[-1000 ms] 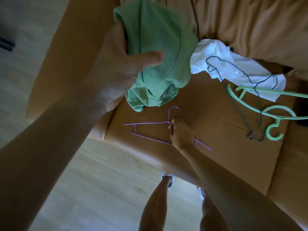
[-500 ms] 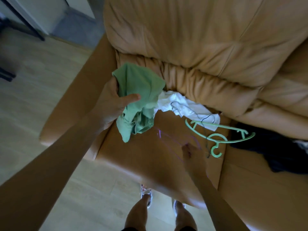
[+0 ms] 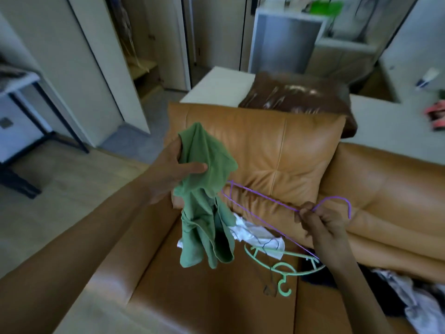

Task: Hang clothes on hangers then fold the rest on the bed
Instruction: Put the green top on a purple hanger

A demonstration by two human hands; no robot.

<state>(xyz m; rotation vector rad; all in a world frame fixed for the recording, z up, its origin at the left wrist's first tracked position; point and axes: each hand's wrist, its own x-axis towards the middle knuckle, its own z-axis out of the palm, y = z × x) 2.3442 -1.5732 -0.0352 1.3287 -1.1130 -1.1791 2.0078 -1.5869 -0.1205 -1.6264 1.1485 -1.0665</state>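
While the left hand (image 3: 168, 174) clutches the green garment (image 3: 204, 213), the right hand (image 3: 322, 225) pinches the purple hanger (image 3: 265, 196).

I see the left hand (image 3: 168, 174) gripping a bunched green garment (image 3: 204, 213) above the seat of the tan sofa (image 3: 277, 145). The right hand (image 3: 322, 225) pinches a purple wire hanger (image 3: 265, 196) below its hook. On the seat, by the backrest, a white garment (image 3: 250, 231) lies partly under a mint hanger (image 3: 285, 264).
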